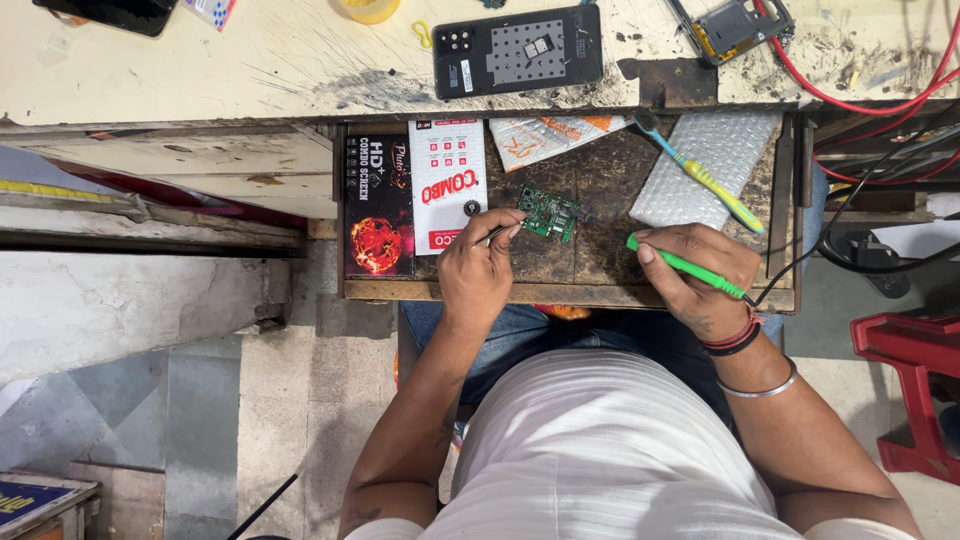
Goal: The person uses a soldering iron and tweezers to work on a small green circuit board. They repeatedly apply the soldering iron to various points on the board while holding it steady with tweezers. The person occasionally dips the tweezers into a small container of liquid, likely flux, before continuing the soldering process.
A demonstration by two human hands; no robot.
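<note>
Two hands work: left hand [478,268] steadies circuit board [548,213], right hand [698,272] grips green tool [685,266].

A phone repair workshop: scarred workbench [250,70], opened phone [518,50], circuit board [548,213].

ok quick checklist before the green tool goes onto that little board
1. Circuit board steadied: ok, left hand pins its edge with tweezers.
2. Green tool gripped: ok, right hand holds it like a pen.
3. Tip at the board: not ok, the tip is apart from it.
4. Cord free: cannot tell, it runs off past the wrist.
5. Toothbrush out of the way: ok, lying on bubble wrap.
</note>
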